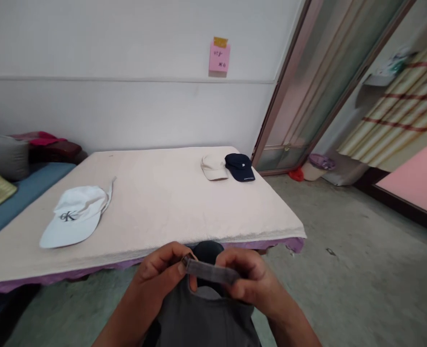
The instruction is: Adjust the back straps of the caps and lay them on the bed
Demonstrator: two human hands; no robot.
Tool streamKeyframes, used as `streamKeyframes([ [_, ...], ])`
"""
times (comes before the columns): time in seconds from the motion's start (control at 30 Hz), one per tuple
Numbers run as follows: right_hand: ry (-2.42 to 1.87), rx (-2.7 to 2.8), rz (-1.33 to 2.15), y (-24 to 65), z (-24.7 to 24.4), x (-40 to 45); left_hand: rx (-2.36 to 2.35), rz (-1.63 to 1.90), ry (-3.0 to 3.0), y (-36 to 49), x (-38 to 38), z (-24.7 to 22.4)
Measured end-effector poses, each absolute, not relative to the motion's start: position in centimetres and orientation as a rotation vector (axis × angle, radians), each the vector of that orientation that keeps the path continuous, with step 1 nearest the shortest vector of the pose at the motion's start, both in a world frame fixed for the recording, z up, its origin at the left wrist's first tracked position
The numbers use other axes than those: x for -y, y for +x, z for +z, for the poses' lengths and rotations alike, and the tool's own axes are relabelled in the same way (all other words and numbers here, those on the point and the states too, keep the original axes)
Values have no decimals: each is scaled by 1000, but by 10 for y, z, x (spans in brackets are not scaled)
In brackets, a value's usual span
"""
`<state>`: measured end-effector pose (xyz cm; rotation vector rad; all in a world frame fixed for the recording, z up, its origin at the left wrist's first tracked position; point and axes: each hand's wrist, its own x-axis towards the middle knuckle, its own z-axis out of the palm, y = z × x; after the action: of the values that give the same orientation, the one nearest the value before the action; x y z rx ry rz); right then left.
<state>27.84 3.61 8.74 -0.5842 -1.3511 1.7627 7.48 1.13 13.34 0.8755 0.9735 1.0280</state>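
My left hand (pixel 162 274) and my right hand (pixel 247 282) hold a dark grey cap (pixel 202 313) low in front of me, both pinching its back strap (pixel 209 271) between thumb and fingers. The cap hangs below the front edge of a low table (pixel 170 202) covered with a cream cloth. On that table lie a white cap with a dark logo (pixel 74 214) at the left, and a cream cap (pixel 213 167) next to a navy cap (pixel 240 167) at the far right.
A blue mat with cushions (pixel 3 164) and folded red cloth (pixel 50 144) lies at the left. A pink note (pixel 219 57) hangs on the white wall. A sliding door (pixel 307 91) and a bucket (pixel 316 167) stand at the right on grey floor.
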Motion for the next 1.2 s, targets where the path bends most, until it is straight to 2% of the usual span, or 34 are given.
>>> streamKeyframes([
  [0.1, -589, 1443, 1772, 282, 87, -36, -909, 982, 829, 79, -14, 131],
  [0.37, -491, 988, 1766, 275, 98, -45, -936, 965, 970, 82, -15, 112],
  [0.6, -690, 1132, 1905, 258, 95, -40, -944, 983, 1007, 83, -13, 107],
  [0.73, -658, 1195, 1948, 255, 95, -39, -932, 971, 1034, 85, -14, 107],
  [1.2, -672, 1081, 1890, 251, 95, -36, -1028, 990, 978, 85, -13, 113],
])
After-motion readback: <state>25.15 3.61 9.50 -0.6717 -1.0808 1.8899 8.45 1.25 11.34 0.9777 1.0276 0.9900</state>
